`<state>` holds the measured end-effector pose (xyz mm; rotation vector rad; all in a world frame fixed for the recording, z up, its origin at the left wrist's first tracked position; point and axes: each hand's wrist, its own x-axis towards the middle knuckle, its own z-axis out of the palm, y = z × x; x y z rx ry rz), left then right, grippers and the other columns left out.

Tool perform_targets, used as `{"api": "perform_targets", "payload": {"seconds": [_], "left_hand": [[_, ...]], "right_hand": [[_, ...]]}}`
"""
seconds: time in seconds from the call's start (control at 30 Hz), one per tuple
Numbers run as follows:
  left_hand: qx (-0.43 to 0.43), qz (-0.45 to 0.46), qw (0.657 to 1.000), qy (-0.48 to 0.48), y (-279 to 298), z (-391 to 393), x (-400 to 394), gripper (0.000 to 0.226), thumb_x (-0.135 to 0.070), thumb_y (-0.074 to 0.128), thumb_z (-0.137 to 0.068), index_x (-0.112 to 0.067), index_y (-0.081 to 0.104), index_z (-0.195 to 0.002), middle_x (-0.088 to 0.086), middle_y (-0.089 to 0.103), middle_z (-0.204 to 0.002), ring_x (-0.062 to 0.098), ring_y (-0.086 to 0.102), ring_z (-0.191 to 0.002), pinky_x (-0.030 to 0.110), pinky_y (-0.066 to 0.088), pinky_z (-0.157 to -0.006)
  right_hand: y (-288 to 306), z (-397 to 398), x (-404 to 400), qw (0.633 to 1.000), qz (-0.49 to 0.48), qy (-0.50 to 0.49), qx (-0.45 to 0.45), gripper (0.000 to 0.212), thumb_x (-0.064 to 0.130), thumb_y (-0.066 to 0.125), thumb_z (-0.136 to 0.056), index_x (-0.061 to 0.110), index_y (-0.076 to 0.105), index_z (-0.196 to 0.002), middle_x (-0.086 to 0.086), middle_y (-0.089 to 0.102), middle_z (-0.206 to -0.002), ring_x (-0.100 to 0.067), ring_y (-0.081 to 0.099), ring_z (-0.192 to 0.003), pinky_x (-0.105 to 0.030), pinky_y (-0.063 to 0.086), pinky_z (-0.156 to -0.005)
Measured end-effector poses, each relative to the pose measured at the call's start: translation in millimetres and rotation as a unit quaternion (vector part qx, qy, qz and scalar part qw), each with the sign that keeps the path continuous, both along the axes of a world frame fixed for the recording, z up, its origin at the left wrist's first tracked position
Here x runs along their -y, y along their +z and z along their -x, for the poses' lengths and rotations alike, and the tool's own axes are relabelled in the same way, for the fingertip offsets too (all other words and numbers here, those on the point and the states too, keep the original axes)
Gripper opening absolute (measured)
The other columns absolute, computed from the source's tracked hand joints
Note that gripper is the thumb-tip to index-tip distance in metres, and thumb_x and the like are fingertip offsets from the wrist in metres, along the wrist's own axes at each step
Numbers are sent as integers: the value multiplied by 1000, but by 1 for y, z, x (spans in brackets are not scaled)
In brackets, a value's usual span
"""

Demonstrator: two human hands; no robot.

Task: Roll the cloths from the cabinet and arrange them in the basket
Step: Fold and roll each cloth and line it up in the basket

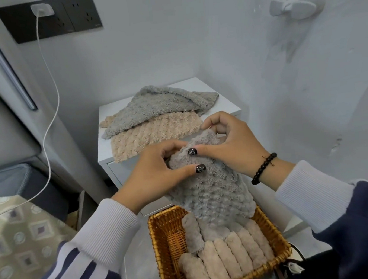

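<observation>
I see a small white cabinet [223, 91] standing in the corner against the wall, its flat top carrying two unrolled cloths. A beige bobbled cloth [155, 133] lies spread directly on the top, reaching the front edge. A grey fluffy cloth [160, 103] lies loosely folded across the beige one's far side, its right end resting on the bare white surface. Below and nearer to me, a wicker basket [162, 234] sits on the pale floor [141, 250] in front of the cabinet.

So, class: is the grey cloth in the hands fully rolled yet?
Not yet. Grey cloth: rolled top gripped by left hand and right hand; the rest hangs flat.
</observation>
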<state>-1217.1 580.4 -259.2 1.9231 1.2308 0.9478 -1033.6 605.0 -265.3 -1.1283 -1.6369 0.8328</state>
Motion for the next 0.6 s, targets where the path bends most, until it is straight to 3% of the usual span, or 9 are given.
{"api": "perform_targets", "payload": {"seconds": [0.07, 0.17, 0.23, 0.33, 0.4, 0.47, 0.6], "left_hand": [[-12, 4, 1000, -1, 0, -1, -1, 24, -23, 79, -75, -14, 71, -96, -5, 75, -88, 1, 68, -77, 16, 51, -68], [34, 47, 998, 18, 2, 0, -5, 31, -32, 73, -73, -8, 66, -91, 6, 73, -87, 12, 68, -77, 30, 56, -71], [104, 96, 989, 42, 4, 4, -6, 29, -32, 73, -73, -10, 63, -89, 12, 71, -89, 23, 69, -80, 41, 57, -74], [222, 151, 959, 94, 10, 12, -10, 10, -15, 68, -86, -13, 62, -94, 13, 72, -94, 29, 70, -86, 40, 59, -75], [290, 165, 934, 129, 15, 17, -11, 12, -8, 60, -90, -10, 63, -102, 13, 72, -97, 28, 70, -88, 35, 60, -72], [353, 168, 907, 158, 20, 22, -12, 20, -8, 58, -92, -6, 63, -111, 13, 73, -102, 27, 71, -90, 35, 61, -71], [415, 153, 872, 212, 22, 41, -17, 21, -12, 54, -95, -7, 62, -113, 11, 73, -106, 24, 72, -93, 35, 60, -69]], "right_hand": [[-5, 2, 0, 998, 58, 6, -20, 47, 37, 87, -59, 26, 59, -95, -8, 69, -97, -23, 66, -90, -39, 55, -85], [-13, 2, -2, 980, 180, 59, -67, 68, 54, 82, -49, 17, 61, -102, -3, 74, -91, -21, 71, -88, -48, 55, -87], [-19, 1, -3, 969, 226, 102, -14, 77, 64, 80, -44, 19, 65, -104, -1, 74, -98, -20, 70, -93, -45, 55, -90], [-25, -1, 1, 947, 267, 164, 74, 52, 57, 76, -52, 27, 70, -94, 8, 73, -100, -12, 68, -96, -34, 52, -94], [-28, -5, 1, 939, 285, 167, 97, 38, 50, 77, -60, 28, 71, -90, 11, 73, -96, -8, 68, -93, -27, 52, -91], [-31, -10, -2, 934, 304, 164, 97, 25, 42, 79, -67, 26, 72, -84, 11, 74, -88, -8, 69, -87, -24, 54, -86], [-35, -28, -12, 933, 331, 126, 68, 21, 27, 81, -72, 13, 72, -84, 2, 74, -81, -10, 70, -73, -22, 56, -65]]}}
